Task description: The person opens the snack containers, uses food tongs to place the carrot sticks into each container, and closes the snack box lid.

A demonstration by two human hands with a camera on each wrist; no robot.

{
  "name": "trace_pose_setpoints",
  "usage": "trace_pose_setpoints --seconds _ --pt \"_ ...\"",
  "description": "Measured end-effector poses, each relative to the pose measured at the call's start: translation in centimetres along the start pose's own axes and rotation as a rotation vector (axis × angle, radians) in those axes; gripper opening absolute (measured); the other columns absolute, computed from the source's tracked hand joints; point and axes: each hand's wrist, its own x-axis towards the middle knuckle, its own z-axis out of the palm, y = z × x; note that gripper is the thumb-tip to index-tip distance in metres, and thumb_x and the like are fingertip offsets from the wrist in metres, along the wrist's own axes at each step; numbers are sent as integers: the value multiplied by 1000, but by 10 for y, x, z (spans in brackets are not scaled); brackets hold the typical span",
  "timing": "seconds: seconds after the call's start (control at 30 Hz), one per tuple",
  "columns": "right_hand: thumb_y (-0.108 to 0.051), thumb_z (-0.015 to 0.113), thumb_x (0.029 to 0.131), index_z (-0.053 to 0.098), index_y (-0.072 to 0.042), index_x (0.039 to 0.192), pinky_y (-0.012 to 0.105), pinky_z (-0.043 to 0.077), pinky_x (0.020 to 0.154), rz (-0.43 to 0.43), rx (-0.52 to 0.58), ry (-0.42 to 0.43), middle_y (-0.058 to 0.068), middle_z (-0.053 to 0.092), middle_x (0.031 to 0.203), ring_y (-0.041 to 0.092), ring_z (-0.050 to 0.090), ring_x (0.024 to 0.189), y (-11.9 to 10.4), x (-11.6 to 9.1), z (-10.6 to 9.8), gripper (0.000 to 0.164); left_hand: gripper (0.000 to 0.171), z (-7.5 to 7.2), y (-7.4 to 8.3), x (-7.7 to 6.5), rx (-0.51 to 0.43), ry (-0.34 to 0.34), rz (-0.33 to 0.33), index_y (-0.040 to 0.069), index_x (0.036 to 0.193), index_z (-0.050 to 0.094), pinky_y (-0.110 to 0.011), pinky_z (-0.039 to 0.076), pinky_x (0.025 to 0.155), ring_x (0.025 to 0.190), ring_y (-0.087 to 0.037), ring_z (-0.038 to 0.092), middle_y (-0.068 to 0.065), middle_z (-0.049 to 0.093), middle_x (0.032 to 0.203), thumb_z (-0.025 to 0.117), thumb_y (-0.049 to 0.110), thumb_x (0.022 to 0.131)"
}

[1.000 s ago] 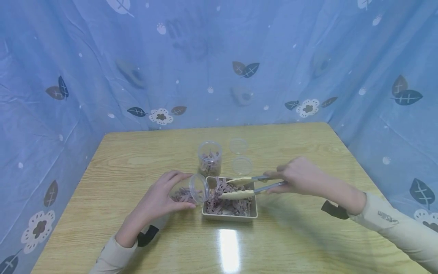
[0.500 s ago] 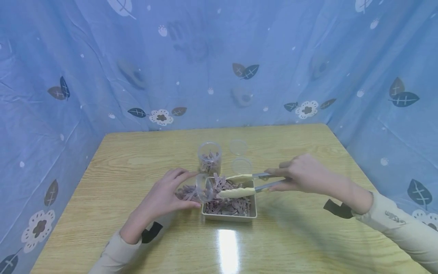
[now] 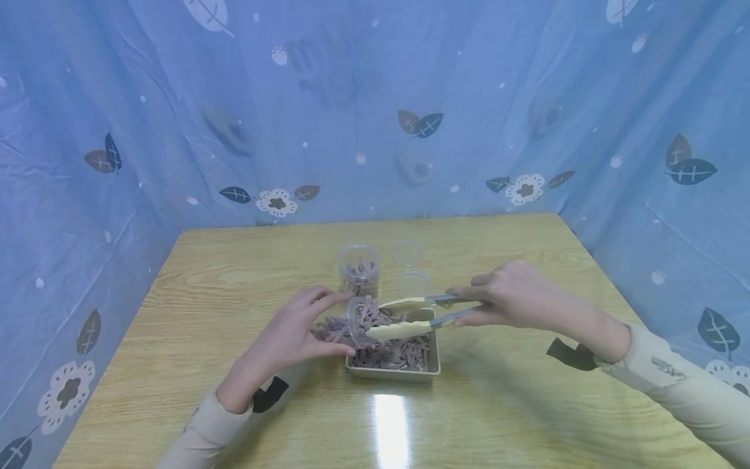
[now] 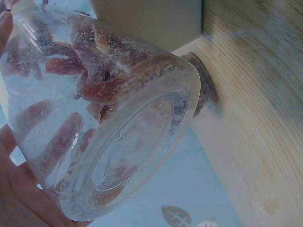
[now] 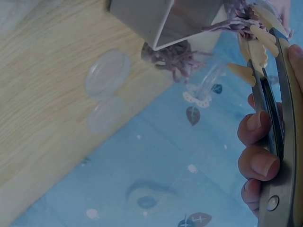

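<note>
My left hand [image 3: 290,329] holds a clear plastic jar [image 4: 142,137] tipped on its side, with strips of brownish-purple meat inside. Its mouth faces right over the left end of a beige rectangular box [image 3: 394,374], where more of the same strips lie. My right hand [image 3: 510,296] grips metal tongs [image 3: 404,330] with cream scalloped tips. Between the tips a clump of meat strips [image 3: 373,314] sits right at the jar's mouth. In the right wrist view, fingers [image 5: 259,163] curl round the tong handles.
Behind the box stands a second clear jar [image 3: 359,264], upright and uncovered, partly filled with strips. Two clear round lids [image 3: 414,284] lie on the wooden table [image 3: 252,267] to its right. A blue patterned curtain [image 3: 351,130] encloses the back and sides.
The tilted jar has moved right with my left hand, so its mouth now surrounds the clump at the tong tips. The tongs have shifted slightly left and up.
</note>
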Motion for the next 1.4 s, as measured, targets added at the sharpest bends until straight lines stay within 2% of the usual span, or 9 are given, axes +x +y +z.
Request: trace_pose_setpoints --seconds 0.1,0.2,0.33,0.6,0.7,0.8,1.03,1.27,1.4 --pt "-53 62 80 72 -21 98 7 7 42 -8 8 4 -19 40 53 -8 9 47 0 2 1 38 85 1 1 1 -6 -2 2 27 134 48 -36 51 85 103 -14 54 3 53 122 68 68 62" --pt "-53 63 79 73 -21 98 7 7 42 -14 14 11 -19 37 52 -8 8 48 -1 5 1 38 85 1 2 2 -34 -4 -3 24 134 49 -32 53 76 87 -11 58 4 53 120 67 68 63" --pt "-51 67 77 73 -20 97 7 6 42 -18 20 13 -18 35 51 -7 7 48 -1 7 1 37 86 0 2 1 -62 -14 -8 22 134 49 -29 53 67 72 -8 56 5 53 119 68 66 63" --pt "-54 58 83 73 -17 98 6 7 42 -16 31 -20 -17 39 50 -7 9 45 -1 10 3 42 85 1 4 2 -32 10 17 25 134 49 -26 53 71 83 -10 58 6 54 118 74 61 60" --pt "-53 62 81 73 -18 98 7 8 41 -13 30 -30 -16 42 51 -7 10 45 -1 11 4 41 85 2 5 2 -26 11 19 27 133 49 -27 53 73 88 -12 59 4 55 118 77 58 59" --pt "-53 62 80 73 -19 98 8 7 41 -21 7 -28 -16 42 50 -7 9 46 -2 14 5 40 85 2 6 3 -26 12 30 27 133 49 -26 52 73 87 -12 59 3 56 117 76 58 59" --pt "-58 52 85 73 -20 100 10 8 40 -27 -17 -44 -14 44 51 -5 10 44 -4 22 8 46 84 4 7 5 -26 38 69 24 132 51 -20 49 64 74 -10 56 2 56 115 75 60 59" --pt "-58 51 85 72 -19 103 9 8 40 -15 -4 -94 -13 46 52 -5 10 44 -5 30 11 47 85 5 10 6 -49 37 42 27 133 50 -27 53 72 82 -12 59 1 55 120 75 61 59" --pt "-59 50 86 71 -19 104 9 9 39 -28 2 -108 -12 49 54 -5 13 43 -7 37 13 49 83 6 12 8 -80 28 18 29 133 50 -24 51 70 81 -7 56 6 54 118 69 67 62"
